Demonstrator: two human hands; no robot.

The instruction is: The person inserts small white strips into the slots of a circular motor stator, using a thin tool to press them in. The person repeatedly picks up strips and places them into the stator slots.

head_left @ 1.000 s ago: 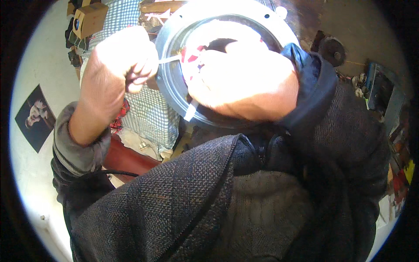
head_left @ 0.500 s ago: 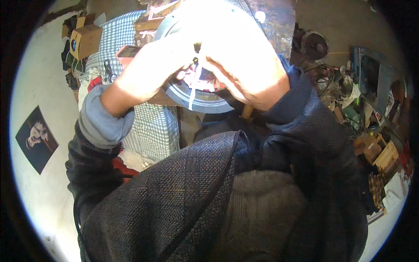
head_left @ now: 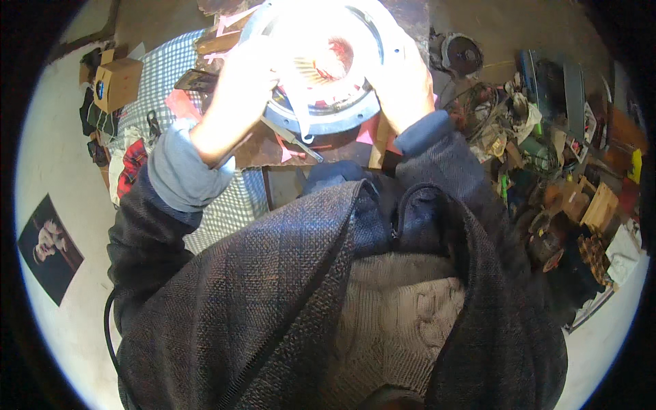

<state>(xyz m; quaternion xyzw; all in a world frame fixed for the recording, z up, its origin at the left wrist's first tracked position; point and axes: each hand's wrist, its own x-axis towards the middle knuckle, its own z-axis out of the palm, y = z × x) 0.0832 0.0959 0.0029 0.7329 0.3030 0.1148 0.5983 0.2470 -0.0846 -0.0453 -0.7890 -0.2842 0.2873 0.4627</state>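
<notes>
A round loudspeaker frame point(head_left: 345, 119) with a dark rim is held up over the table. Inside it I see a ribbed yellowish disc point(head_left: 311, 70) and a reddish round middle point(head_left: 336, 58). My left hand point(head_left: 247, 80) is closed at its left side, and my right hand point(head_left: 404, 85) grips the right rim. A pale strip point(head_left: 299, 113) hangs over the near rim, its upper end beside my left fingers. Strong glare washes out the fingertips and the far part of the frame.
Under the frame, the dark table point(head_left: 263, 147) bears a slim metal tool point(head_left: 294, 140) and pink scraps point(head_left: 290, 154). To the left lie a checked cloth point(head_left: 160, 89) and a cardboard box point(head_left: 118, 83). Another loudspeaker point(head_left: 462, 55) and jumbled clutter point(head_left: 540, 150) lie at right.
My hands have moved apart, from close together over the frame's middle to its two sides. The frame's inside now shows, and the whole view has shifted.
</notes>
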